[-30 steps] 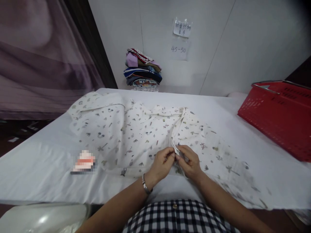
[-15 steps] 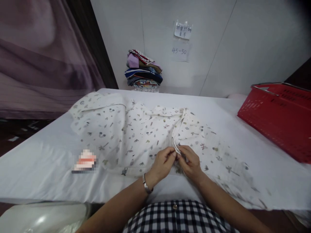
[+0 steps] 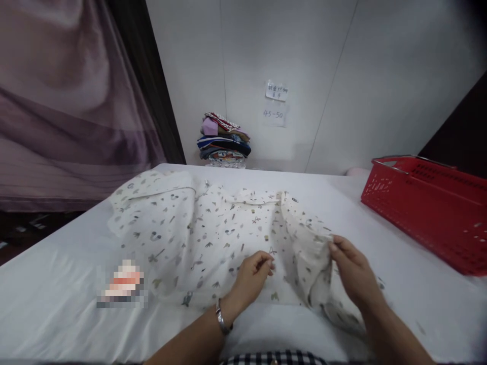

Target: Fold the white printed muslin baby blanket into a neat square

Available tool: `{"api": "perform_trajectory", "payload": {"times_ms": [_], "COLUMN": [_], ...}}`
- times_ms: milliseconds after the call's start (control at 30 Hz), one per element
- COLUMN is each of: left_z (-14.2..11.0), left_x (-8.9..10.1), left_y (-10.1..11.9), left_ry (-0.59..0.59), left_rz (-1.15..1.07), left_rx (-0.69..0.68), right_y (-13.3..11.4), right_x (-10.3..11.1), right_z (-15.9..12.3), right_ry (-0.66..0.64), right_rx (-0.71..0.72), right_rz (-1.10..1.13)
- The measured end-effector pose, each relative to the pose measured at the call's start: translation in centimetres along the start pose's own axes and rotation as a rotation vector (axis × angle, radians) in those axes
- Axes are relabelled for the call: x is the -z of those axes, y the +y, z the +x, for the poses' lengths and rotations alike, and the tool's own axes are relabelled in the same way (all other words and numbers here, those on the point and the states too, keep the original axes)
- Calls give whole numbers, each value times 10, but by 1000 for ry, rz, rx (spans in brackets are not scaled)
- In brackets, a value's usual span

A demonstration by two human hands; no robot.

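A white shirt (image 3: 228, 238) printed with small leaves, trees and rainbows lies spread across the table, its collar toward the far side. My right hand (image 3: 353, 274) pinches the edge of its right front panel and holds it up and folded over to the right, so the inner side shows. Above the middle of the shirt is my left hand (image 3: 253, 276), fingers curled in with nothing visible in them. A metal bracelet (image 3: 222, 319) circles the left wrist. The far end of the right front panel is partly hidden behind my right hand.
A white-covered table (image 3: 57, 304) bears the shirt. At the right stands a red plastic basket (image 3: 422, 218) with a metal handle. Folded clothes (image 3: 224, 142) are stacked against the wall under paper notes (image 3: 274, 112). A pinkish curtain (image 3: 57, 111) hangs at the left. A blurred-out patch (image 3: 124, 284) lies front left.
My hands were together at the shirt's front edge. Now my right hand has drawn the right panel away to the right, and my left hand has let go. The view has tilted up.
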State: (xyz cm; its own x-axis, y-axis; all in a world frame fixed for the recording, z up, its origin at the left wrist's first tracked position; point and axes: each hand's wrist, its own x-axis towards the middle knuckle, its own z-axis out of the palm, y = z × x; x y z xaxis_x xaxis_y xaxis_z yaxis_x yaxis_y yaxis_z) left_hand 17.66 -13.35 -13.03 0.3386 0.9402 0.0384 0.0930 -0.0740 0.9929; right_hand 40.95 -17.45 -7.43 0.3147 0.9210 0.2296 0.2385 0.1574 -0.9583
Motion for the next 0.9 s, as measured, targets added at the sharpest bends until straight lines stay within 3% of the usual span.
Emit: {"api": "perform_trajectory", "payload": {"times_ms": [133, 233, 367, 533, 700, 900], "left_z": [8, 18, 44, 89, 136, 176], "left_x": [0, 1, 8, 19, 22, 22], "left_y": [13, 26, 39, 45, 36, 16], "left_ry": [-106, -182, -182, -75, 18, 0], "left_rz": [-16, 25, 184, 496, 784, 991], "left_rx": [97, 66, -6, -75, -213, -376], "right_y": [-15, -24, -27, -18, -12, -12], "right_x": [52, 70, 73, 70, 72, 81], "right_z": [16, 21, 13, -6, -22, -38], "right_ry": [96, 145, 127, 3, -122, -193], "right_rx": [-45, -70, -95, -100, -69, -109], "right_rz": [142, 188, 230, 132, -100, -196]}}
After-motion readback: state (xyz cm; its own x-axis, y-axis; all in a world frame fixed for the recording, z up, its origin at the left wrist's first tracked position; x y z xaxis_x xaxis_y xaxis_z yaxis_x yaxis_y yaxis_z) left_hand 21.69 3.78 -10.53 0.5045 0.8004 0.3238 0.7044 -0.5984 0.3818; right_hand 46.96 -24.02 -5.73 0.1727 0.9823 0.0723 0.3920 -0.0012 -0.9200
